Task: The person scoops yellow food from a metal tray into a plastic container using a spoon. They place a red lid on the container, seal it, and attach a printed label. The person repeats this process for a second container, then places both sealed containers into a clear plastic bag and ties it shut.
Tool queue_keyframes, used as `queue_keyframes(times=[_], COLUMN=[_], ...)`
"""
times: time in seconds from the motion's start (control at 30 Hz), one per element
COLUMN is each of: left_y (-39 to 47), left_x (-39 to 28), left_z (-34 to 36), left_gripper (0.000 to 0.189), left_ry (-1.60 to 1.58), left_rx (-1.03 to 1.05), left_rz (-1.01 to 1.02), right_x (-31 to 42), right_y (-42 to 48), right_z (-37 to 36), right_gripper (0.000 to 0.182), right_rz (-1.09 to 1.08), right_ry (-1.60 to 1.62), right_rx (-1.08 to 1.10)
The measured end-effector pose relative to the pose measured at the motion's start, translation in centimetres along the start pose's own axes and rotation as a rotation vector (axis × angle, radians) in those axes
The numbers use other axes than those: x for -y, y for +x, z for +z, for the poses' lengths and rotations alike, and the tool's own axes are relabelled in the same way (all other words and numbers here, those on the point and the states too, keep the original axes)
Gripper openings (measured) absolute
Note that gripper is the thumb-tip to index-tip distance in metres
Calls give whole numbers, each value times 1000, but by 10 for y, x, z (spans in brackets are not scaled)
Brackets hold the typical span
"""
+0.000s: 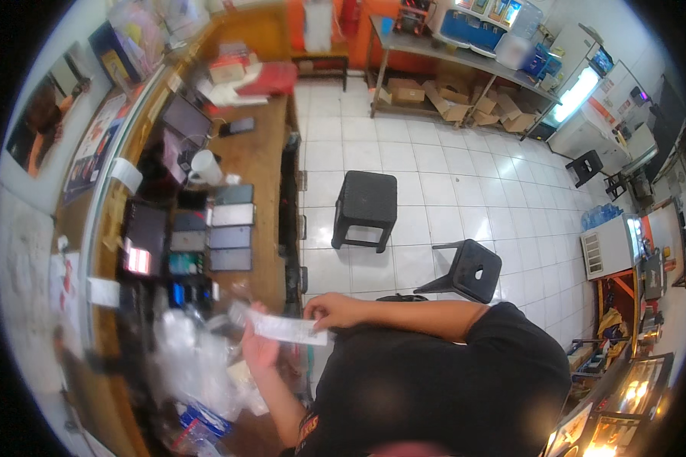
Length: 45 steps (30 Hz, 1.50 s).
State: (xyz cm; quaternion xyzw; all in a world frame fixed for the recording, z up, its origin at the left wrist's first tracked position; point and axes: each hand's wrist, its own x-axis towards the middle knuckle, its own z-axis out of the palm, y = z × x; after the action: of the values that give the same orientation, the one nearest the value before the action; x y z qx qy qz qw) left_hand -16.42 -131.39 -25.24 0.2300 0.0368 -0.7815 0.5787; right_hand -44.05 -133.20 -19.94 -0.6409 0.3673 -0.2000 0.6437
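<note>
A white printed paper strip (pixel 286 329) is held between my two hands over the desk's edge. My left hand (pixel 260 345), palm up, grips its left end, which is blurred. The right end is pinched in the fingers of my right hand (pixel 334 311). Clear plastic bags (pixel 197 365) lie beside my left hand, with a blue and white packet (pixel 206 420) below them. Further up the wooden desk (pixel 268 200), several phones (pixel 231 237) lie flat in two columns.
A white mug (pixel 206 167), a dark tablet-like screen (pixel 146 237) and another phone (pixel 237 126) are on the desk. Red and white packages (pixel 268 79) lie at its far end. Black plastic stools (pixel 369 197) stand on the tiled floor, one of them (pixel 471 271) tipped or strongly angled in view.
</note>
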Motion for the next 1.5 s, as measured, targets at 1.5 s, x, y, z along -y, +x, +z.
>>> queue_keyframes(times=[1.5], left_y=[702], left_x=[748], left_z=[549], left_gripper=[31], left_ry=[704], left_rx=[161], left_rz=[-286], right_x=[-160], right_y=[-393], right_z=[-897], right_gripper=[28], right_rz=[186], right_ry=[468], right_rx=[-1207])
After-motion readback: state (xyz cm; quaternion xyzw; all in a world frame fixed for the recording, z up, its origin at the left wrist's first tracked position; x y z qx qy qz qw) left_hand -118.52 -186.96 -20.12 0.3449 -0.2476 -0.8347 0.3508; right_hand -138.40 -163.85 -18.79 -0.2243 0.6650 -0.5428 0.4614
